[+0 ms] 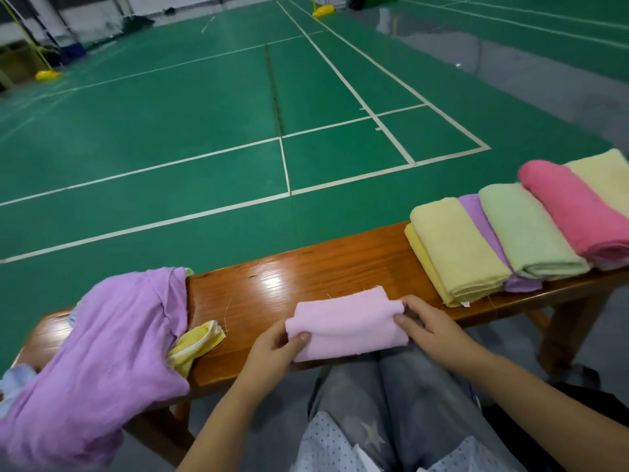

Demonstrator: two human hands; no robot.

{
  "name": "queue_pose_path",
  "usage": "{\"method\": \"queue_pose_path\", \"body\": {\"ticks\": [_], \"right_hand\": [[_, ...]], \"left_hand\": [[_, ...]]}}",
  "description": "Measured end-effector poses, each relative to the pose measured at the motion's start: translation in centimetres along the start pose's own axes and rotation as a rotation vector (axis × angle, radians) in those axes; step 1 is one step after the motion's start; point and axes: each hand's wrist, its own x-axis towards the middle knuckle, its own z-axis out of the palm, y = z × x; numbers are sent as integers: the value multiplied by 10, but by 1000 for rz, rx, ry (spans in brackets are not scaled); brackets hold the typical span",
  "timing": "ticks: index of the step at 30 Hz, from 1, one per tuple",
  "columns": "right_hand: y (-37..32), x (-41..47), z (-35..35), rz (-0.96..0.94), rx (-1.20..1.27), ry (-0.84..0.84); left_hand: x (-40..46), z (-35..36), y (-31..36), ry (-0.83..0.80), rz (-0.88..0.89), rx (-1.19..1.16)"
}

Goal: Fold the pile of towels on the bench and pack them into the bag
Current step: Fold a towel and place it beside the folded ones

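Note:
A small light pink towel [343, 323], folded into a rectangle, lies on the wooden bench [272, 284] near its front edge. My left hand [279, 345] pinches its left end, thumb on top. At the towel's right end my right hand [425, 321] grips the fold with curled fingers. To the right a row of folded towels overlaps along the bench: yellow [452, 247], purple [476, 212], green [524, 226], pink [575, 209] and pale yellow [606, 175]. On the left a crumpled purple cloth [109, 352] drapes over the bench end, with a yellow towel [197, 342] poking out beneath it.
My knees in grey jeans [391, 396] are just below the bench's front edge. Beyond the bench stretches a green badminton court floor [204, 114] with white lines. A light blue cloth [17, 379] shows at the far left. No bag is clearly visible.

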Motion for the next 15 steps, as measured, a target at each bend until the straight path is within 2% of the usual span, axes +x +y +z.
{"method": "queue_pose_path", "body": {"ticks": [3,6,8,15], "right_hand": [[-5,6,4,30,62,75],[-3,6,9,86,180,1],[0,7,13,116,129,-9],[-5,17,28,142,-55,176]], "left_hand": [[11,7,3,131,-42,13],[19,11,1,210,-37,85],[24,15,-1,232,-31,134],[39,22,-11,299,-81,275]]}}
